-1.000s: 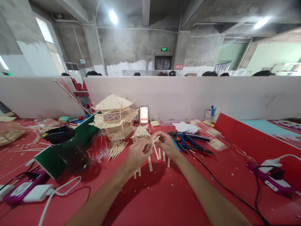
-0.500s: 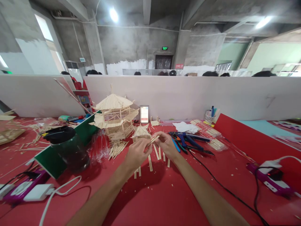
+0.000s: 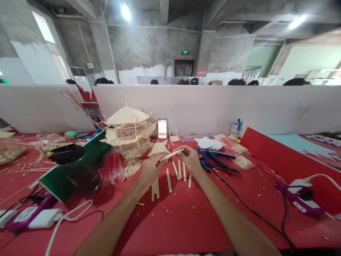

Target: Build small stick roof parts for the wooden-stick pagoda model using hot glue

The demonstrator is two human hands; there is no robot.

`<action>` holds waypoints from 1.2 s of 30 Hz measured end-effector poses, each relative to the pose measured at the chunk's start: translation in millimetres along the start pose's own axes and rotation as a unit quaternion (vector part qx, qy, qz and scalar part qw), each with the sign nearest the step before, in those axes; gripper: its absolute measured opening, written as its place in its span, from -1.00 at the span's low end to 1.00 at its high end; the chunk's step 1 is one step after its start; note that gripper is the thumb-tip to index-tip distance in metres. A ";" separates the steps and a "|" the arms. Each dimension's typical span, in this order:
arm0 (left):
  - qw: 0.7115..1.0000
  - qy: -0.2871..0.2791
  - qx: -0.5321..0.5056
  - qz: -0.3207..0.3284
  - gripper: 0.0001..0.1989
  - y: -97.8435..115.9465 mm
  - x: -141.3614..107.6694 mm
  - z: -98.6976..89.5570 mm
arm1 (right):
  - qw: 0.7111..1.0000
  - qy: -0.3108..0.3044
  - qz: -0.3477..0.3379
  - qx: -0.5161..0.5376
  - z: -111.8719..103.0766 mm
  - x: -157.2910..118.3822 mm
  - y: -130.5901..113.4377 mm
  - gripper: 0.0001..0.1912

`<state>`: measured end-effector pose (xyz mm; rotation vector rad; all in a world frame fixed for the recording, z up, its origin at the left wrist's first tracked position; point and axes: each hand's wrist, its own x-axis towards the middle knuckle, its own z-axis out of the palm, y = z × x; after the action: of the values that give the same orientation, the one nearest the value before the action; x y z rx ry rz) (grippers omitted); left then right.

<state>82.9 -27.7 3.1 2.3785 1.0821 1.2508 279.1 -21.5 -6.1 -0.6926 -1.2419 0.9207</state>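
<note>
Pale wooden sticks [image 3: 172,155] lie side by side between my two hands, above the red table [image 3: 170,227]. My left hand [image 3: 153,166] pinches their left end, and my right hand [image 3: 189,159] has its fingers closed on the right end. Below my hands, several short pairs of sticks [image 3: 169,180] are spread on the table. Just behind my left hand stands a small stick model with a pointed roof [image 3: 159,147]. A larger tiered stick pavilion [image 3: 128,131] is to its left, with a pile of loose sticks [image 3: 131,168] at its foot.
Blue-handled pliers [image 3: 213,158] and a white tissue [image 3: 209,143] lie right of my hands. A dark lidded jar [image 3: 80,170] stands left against a green board [image 3: 57,183]. Purple power strips [image 3: 301,202] with cables sit at both sides. A phone [image 3: 162,128] stands behind.
My hands have drawn apart slightly, and the sticks between them now show along more of their length. The view has shifted a little.
</note>
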 end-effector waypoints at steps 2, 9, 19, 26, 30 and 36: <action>1.000 0.002 -0.013 -0.017 -0.71 0.0 0.1 -2.2 | 1.000 0.012 -0.012 0.010 -4.0 1.8 0.6 -0.74; 0.998 0.053 -0.029 0.006 -0.76 -4.0 -2.0 0.1 | 0.999 0.017 -0.020 0.021 -9.3 2.7 7.9 -0.72; 0.995 0.076 0.001 0.059 -0.80 -9.4 -3.0 3.3 | 0.997 0.007 0.009 0.080 -4.5 1.7 9.6 -0.69; 0.989 0.040 0.059 0.133 -0.81 -11.5 -5.3 2.9 | 0.978 -0.025 0.093 0.186 12.5 -5.0 2.5 -0.61; 0.996 -0.015 -0.011 0.091 -0.66 -3.0 -7.0 -0.9 | 0.972 -0.044 0.098 0.211 13.0 -6.4 -0.5 -0.66; 0.972 -0.029 -0.229 -0.039 -0.64 12.3 -0.8 0.5 | 0.963 -0.152 0.132 0.178 16.0 -12.2 -3.9 -0.70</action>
<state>89.1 -36.7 8.6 1.9919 0.7581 1.2354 263.4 -34.7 -5.3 -0.4436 -1.2193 1.4749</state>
